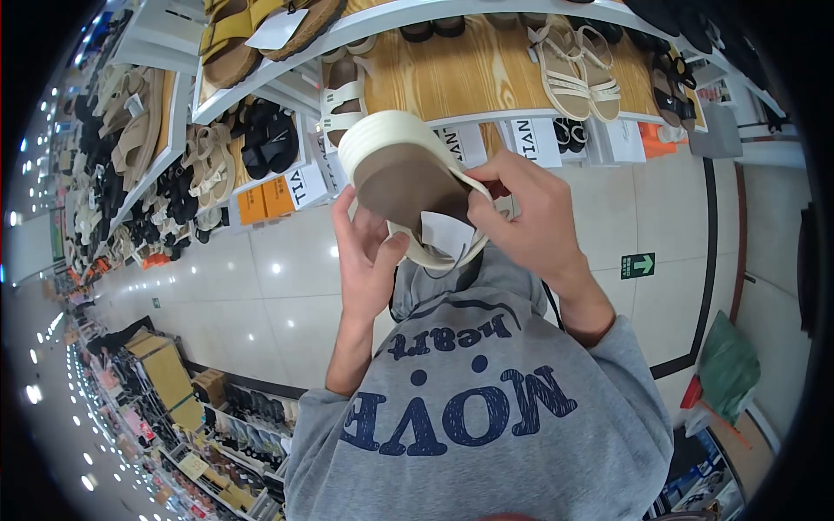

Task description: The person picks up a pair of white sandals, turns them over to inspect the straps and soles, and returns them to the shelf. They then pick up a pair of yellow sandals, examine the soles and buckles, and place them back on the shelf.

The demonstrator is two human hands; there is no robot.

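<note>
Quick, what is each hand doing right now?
Left hand: closed on the cream platform sandal with a brown sole, thumb at its strap.
Right hand: closed on the same sandal, fingers by its white tag.

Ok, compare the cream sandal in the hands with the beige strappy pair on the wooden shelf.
The cream platform sandal is held by the left hand and right hand, turned so its brown sole faces the camera; the beige strappy sandals rest on the wooden shelf, straps showing. The held one has a thick ridged sole; the shelf pair looks flat. Both are pale.
</note>
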